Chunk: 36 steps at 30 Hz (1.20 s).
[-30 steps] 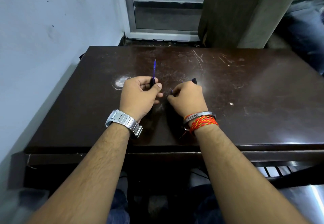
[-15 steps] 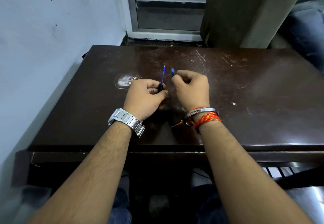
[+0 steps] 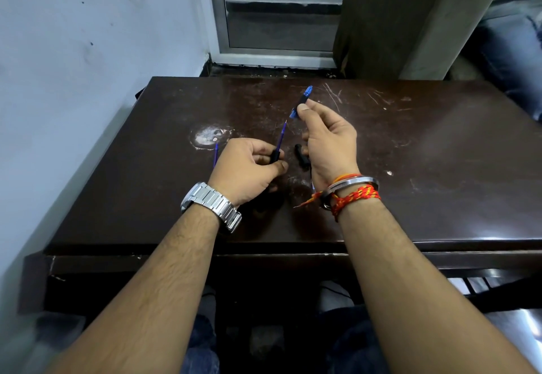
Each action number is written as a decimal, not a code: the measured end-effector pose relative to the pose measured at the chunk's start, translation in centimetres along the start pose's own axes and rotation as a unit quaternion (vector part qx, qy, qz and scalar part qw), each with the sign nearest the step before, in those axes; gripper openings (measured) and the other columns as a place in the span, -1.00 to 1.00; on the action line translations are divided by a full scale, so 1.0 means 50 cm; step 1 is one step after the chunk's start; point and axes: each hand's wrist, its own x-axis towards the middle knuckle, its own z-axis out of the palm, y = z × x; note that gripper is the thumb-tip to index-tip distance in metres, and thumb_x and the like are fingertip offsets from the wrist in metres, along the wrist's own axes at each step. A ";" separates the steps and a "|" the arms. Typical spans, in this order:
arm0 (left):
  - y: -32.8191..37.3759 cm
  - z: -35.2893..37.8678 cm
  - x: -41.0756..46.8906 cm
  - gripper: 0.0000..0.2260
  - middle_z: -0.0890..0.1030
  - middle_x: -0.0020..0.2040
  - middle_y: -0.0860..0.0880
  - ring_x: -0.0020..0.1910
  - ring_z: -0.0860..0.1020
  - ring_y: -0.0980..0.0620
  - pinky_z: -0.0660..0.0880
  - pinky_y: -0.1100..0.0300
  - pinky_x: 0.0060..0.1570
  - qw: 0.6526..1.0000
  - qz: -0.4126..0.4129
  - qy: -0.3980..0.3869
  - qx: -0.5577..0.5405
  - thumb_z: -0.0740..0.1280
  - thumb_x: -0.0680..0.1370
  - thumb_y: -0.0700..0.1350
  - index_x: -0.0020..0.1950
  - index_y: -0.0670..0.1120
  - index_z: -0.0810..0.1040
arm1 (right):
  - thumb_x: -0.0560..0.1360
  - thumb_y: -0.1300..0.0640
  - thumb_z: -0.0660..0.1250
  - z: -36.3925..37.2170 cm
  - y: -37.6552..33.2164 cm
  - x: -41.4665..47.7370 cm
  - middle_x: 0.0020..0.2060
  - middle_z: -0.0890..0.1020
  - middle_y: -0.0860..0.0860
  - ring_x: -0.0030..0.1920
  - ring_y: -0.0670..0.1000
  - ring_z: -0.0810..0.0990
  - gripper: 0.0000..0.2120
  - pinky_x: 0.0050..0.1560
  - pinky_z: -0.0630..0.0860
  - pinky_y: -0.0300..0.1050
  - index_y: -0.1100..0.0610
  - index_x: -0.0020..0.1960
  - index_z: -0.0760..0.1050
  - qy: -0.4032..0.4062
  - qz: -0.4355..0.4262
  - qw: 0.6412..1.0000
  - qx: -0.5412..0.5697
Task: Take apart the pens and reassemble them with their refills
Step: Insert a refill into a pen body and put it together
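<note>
Blue-tipped black pen barrel section [image 3: 303, 101] is being pinched by the right hand [image 3: 330, 145] beyond the white table scuff [image 3: 208, 136], the left hand [image 3: 246, 168] gripping the refill-bearing black half [image 3: 275, 154], so reassembly is seemingly being left unfinished, a loose blue refill [image 3: 216, 154] lying beside that scuff.

No text, label, brand, number or sign can be read anywhere in view. The pen parts, watch and table show no legible marking.
</note>
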 end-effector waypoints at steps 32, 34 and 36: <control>0.002 -0.004 0.003 -0.92 0.72 -0.31 -0.08 -0.27 0.71 -0.09 0.64 -0.21 -0.15 0.997 0.030 0.070 -0.023 0.52 0.31 -0.14 -0.23 -0.03 0.70 | 0.40 0.20 0.52 0.008 0.021 -0.016 -0.40 0.61 -0.07 -0.46 -0.17 0.54 -0.86 -0.43 0.47 -0.29 0.11 -0.20 0.56 -0.121 -0.030 0.981 -0.149; 0.003 -0.003 0.002 -0.92 0.72 -0.31 -0.07 -0.26 0.71 -0.08 0.65 -0.18 -0.14 0.997 0.031 0.073 -0.026 0.52 0.28 -0.12 -0.26 -0.01 0.69 | 0.37 0.21 0.54 0.008 0.021 -0.017 -0.33 0.62 -0.02 -0.36 -0.11 0.59 -0.81 -0.37 0.52 -0.23 0.14 -0.12 0.54 -0.110 -0.024 0.987 -0.116; 0.006 -0.001 0.000 -0.91 0.72 -0.31 -0.06 -0.26 0.71 -0.08 0.65 -0.17 -0.14 0.996 0.032 0.076 -0.024 0.53 0.29 -0.15 -0.27 -0.01 0.67 | 0.37 0.27 0.51 0.010 0.022 -0.016 -0.31 0.65 0.02 -0.33 -0.05 0.61 -0.82 -0.35 0.54 -0.16 0.12 -0.13 0.53 -0.101 -0.013 0.991 -0.081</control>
